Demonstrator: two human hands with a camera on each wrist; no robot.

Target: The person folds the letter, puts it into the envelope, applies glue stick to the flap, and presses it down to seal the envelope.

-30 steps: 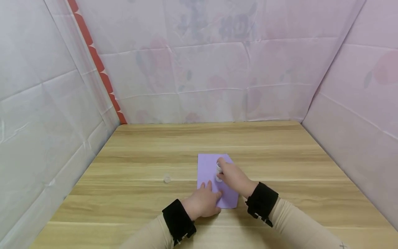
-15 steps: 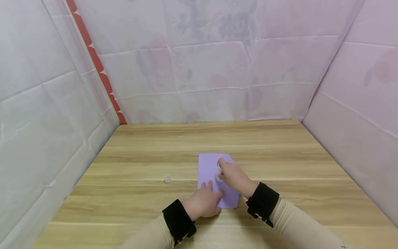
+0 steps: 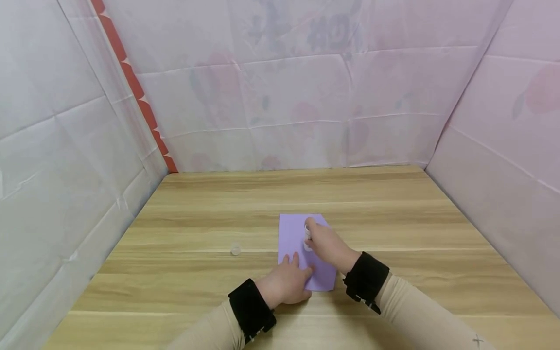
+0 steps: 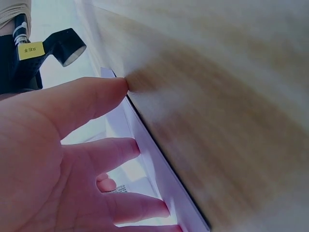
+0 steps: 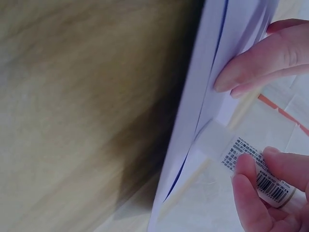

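- Right hand (image 3: 327,245) is gripping a glue stick (image 5: 251,166), fingers (image 5: 251,193) clamped round its labelled barrel, tip pressing on the purple paper (image 3: 294,238).
- Left hand (image 3: 286,284) is lying flat on the near-left corner of the paper, fingers (image 4: 113,152) straight and spread, pinning it down.
- Step in hand, as I judge it: gluing is under way along the paper's right part.
- Next move probably calls for steady tip contact while the left hand is holding the sheet from sliding.
- Paper is lying mid-table (image 3: 393,228), a narrow lilac rectangle, folded; the right wrist view is showing layered edges with a slight gap between them.
- Glue stick is a white tube with barcode and small print.
- A small clear cap (image 3: 235,251) is sitting on the table, well to the left of the paper.
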